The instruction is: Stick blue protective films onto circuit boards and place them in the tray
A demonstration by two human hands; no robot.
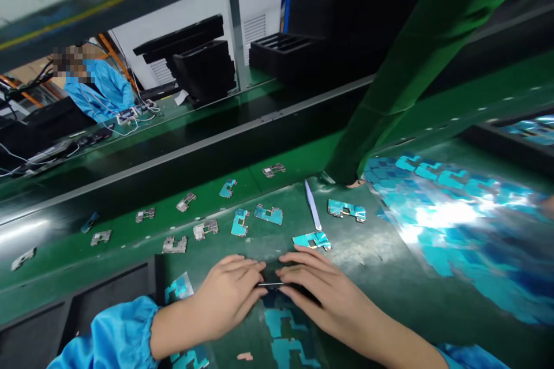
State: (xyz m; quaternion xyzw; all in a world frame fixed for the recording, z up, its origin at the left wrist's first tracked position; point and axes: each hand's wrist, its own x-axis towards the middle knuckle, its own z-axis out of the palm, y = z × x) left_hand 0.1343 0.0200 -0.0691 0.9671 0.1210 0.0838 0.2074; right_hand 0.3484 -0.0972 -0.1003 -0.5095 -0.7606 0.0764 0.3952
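My left hand and my right hand meet in the lower middle of the view. Between their fingertips is a thin flat piece, seen almost edge-on; the fingers hide most of it, so its kind is unclear. Just beyond my right hand lies a small circuit board with blue film. A slim pale-purple tool, apparently tweezers, rests behind that board. Below my hands is a clear sheet with blue cut-out film pieces. Another sheet with blue film lies partly beneath my left forearm.
Several boards, some bare metallic, others blue-covered, lie across the green bench. A black tray stands at left, sheets of blue film at right. A green post rises ahead; a person in blue sits beyond.
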